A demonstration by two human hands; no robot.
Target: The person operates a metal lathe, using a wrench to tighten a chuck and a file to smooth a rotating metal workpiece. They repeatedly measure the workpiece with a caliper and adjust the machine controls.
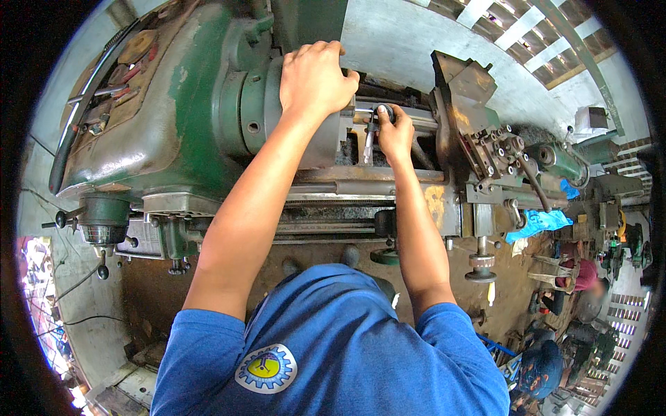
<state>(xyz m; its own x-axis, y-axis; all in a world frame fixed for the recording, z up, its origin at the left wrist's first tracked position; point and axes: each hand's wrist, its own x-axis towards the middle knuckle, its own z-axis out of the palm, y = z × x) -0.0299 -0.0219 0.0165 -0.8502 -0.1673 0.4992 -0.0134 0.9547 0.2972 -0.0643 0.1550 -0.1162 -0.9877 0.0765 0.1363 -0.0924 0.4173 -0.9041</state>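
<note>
My left hand (318, 78) lies over the top of the lathe chuck (272, 114), its fingers curled round the far rim and the thumb toward the jaw side. To the right of the jaws, my right hand (397, 135) pinches a small tool with a dark round part (386, 113), the thumb pressed on it. A slim silvery piece (370, 139) hangs down beside that thumb, above the lathe bed (354, 173). Whether it belongs to the same tool I cannot tell. A thin bright rod (364, 107) shows between the chuck and my right hand.
The green headstock (184, 90) fills the left, with tools lying on its top (114, 87). On the right stands the carriage with its tool post (489, 152); a blue cloth (541, 223) hangs below. People (541, 367) are at the lower right among other machines.
</note>
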